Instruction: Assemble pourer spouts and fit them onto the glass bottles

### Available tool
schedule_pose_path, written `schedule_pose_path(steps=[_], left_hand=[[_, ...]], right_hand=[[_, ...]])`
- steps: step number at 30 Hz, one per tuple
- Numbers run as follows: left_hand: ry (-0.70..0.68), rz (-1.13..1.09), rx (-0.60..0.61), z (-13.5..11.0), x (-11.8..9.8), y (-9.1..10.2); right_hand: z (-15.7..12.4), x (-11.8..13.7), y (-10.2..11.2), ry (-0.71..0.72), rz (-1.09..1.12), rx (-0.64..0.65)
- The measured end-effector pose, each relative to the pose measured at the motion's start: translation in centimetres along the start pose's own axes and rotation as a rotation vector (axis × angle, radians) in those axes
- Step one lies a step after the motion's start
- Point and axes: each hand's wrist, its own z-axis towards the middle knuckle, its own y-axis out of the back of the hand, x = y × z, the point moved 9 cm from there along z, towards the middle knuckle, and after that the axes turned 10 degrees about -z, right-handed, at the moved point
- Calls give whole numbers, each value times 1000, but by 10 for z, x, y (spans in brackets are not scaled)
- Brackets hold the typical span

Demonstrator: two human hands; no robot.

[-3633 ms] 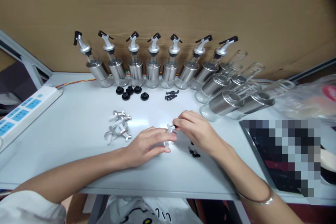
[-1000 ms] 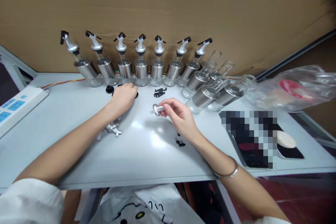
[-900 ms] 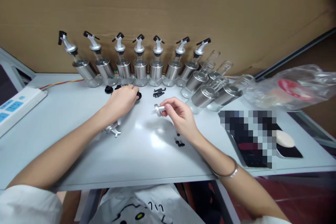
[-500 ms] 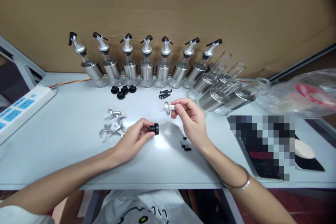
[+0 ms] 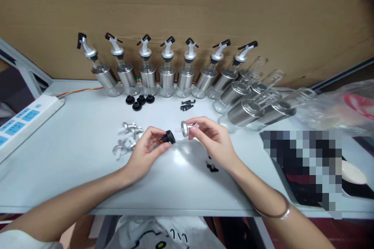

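Between the thumb and fingers of my left hand (image 5: 147,149) is a black ribbed rubber stopper (image 5: 168,137), its wide end facing right. My right hand (image 5: 214,140) pinches a silver pourer spout (image 5: 184,128) by its narrow neck; the clear tube under its disc points left at the stopper. A small gap separates the two parts. Left of my left hand lie several more silver spouts (image 5: 119,148). Several small black pieces (image 5: 212,168) rest below my right hand, partly hidden by it. Behind the hands are several black stoppers (image 5: 137,106) and thin black levers (image 5: 187,105).
A row of glass bottles with steel sleeves and pourers (image 5: 167,79) lines the back. Several bottles without pourers (image 5: 247,113) stand at right, beside a plastic bag (image 5: 336,105). A power strip (image 5: 26,124) lies at left. A pixelated dark object (image 5: 304,167) sits at right.
The spout in my right hand has come down level with the stopper. My left hand has turned the stopper's wide end slightly and raised it; the two parts are closer. The view shifted slightly.
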Motion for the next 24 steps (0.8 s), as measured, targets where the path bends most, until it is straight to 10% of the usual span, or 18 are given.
schedule_pose_path(steps=[24], left_hand=[[-72,-88,21,0,-21,2]], right_hand=[[-1,-1,-11,30,0,96]])
